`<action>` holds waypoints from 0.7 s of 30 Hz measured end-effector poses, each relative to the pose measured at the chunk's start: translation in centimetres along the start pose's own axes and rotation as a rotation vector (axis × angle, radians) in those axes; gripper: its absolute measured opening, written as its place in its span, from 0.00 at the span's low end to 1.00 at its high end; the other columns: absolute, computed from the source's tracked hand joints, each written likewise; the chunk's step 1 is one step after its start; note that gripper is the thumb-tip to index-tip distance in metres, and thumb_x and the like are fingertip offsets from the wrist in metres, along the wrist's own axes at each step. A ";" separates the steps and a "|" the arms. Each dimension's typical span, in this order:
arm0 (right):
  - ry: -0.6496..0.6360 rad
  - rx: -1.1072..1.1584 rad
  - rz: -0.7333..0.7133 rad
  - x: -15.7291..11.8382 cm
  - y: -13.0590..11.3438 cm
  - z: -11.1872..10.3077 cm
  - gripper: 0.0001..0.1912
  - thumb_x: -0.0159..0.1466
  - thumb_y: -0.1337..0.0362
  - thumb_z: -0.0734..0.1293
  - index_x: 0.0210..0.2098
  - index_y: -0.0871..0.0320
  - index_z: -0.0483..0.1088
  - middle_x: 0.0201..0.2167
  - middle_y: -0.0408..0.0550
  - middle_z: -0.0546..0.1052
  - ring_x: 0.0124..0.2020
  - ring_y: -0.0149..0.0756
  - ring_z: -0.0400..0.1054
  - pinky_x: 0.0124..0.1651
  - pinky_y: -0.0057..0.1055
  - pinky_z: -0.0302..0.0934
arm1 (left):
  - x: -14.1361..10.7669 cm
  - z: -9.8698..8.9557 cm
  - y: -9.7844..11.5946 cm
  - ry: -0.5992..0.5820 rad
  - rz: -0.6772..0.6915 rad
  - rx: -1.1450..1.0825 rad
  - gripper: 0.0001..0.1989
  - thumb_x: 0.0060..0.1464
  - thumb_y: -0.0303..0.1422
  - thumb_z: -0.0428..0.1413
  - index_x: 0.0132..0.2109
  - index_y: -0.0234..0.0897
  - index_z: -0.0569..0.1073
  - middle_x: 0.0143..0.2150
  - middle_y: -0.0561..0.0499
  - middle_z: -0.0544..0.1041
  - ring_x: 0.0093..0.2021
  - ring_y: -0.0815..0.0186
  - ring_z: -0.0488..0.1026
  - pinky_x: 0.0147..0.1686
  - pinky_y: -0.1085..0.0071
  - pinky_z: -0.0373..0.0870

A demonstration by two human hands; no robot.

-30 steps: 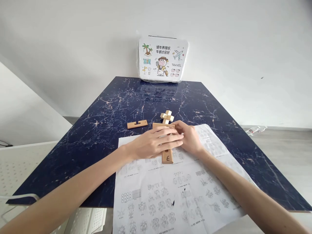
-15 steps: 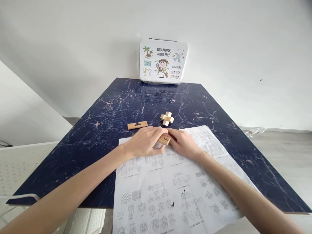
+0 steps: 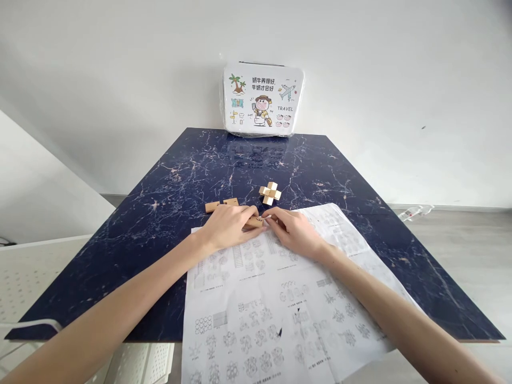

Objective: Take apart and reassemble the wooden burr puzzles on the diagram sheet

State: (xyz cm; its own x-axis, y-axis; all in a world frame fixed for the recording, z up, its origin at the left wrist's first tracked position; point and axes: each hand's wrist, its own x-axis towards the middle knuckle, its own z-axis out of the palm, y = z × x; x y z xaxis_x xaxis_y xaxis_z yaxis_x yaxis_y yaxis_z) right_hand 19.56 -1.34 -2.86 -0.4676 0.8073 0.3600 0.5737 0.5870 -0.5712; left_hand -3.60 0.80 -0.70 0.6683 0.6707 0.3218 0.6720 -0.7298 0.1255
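My left hand (image 3: 230, 226) is closed around a wooden puzzle piece (image 3: 256, 222) with a dark mark near its end; most of the piece is hidden under the fingers. My right hand (image 3: 295, 230) is bent with its fingertips pinched together close to the piece's right end. Whether those fingertips grip the piece or something small cannot be made out. Just beyond my left hand, a notched wooden piece (image 3: 231, 202) lies on the table. A pale wooden interlocking cross puzzle (image 3: 270, 193) sits beyond my right hand.
A large printed sheet of diagrams (image 3: 256, 298) lies beneath my hands and hangs past the near edge of the dark blue marbled table (image 3: 160, 186). At the back, a white cartoon-printed case (image 3: 262, 101) leans on the wall. A white cable (image 3: 44, 322) lies at the left corner.
My left hand has shifted slightly left with the wooden piece, nearer the notched piece and now partly covering it. My right fingertips have drawn a little away from my left hand.
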 end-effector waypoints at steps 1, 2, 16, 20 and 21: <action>0.013 -0.001 0.010 0.0 0.0 -0.1 0.13 0.77 0.61 0.58 0.51 0.57 0.73 0.37 0.51 0.82 0.29 0.36 0.72 0.32 0.33 0.61 | 0.0 -0.1 0.1 -0.004 -0.035 0.024 0.19 0.66 0.50 0.55 0.41 0.37 0.76 0.29 0.50 0.80 0.27 0.62 0.77 0.25 0.68 0.61; 0.027 -0.004 0.021 0.0 -0.1 -0.1 0.13 0.77 0.61 0.58 0.50 0.57 0.73 0.36 0.50 0.81 0.28 0.35 0.71 0.31 0.33 0.60 | 0.0 -0.2 0.1 -0.006 -0.077 0.047 0.17 0.64 0.48 0.57 0.40 0.38 0.76 0.29 0.50 0.80 0.29 0.61 0.77 0.25 0.69 0.61; 0.058 -0.014 0.049 -0.2 0.2 0.0 0.13 0.76 0.60 0.59 0.48 0.56 0.73 0.28 0.45 0.76 0.24 0.34 0.65 0.30 0.33 0.55 | -0.3 -0.7 -0.3 0.092 -0.230 0.124 0.18 0.59 0.47 0.58 0.47 0.37 0.73 0.38 0.49 0.85 0.31 0.59 0.80 0.25 0.68 0.58; 0.066 -0.014 0.035 -0.2 0.2 0.0 0.12 0.76 0.60 0.59 0.48 0.56 0.73 0.28 0.45 0.76 0.25 0.33 0.65 0.30 0.33 0.56 | -0.3 -0.6 0.2 0.071 -0.130 0.087 0.28 0.62 0.58 0.53 0.47 0.36 0.74 0.38 0.47 0.84 0.34 0.57 0.81 0.26 0.68 0.61; 0.068 -0.017 0.033 -0.1 0.1 0.0 0.12 0.76 0.60 0.59 0.48 0.56 0.73 0.28 0.45 0.76 0.25 0.33 0.65 0.30 0.33 0.56 | -0.3 -0.6 0.2 0.052 -0.099 0.094 0.28 0.63 0.59 0.52 0.46 0.36 0.74 0.37 0.47 0.83 0.35 0.57 0.81 0.26 0.67 0.62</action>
State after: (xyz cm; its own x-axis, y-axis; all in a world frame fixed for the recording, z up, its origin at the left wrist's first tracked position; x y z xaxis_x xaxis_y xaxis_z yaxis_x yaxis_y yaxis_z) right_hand 19.74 -1.38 -2.97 -0.4016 0.8281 0.3911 0.5995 0.5606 -0.5713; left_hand -3.83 0.32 -0.25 0.5811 0.7293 0.3611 0.7626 -0.6429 0.0714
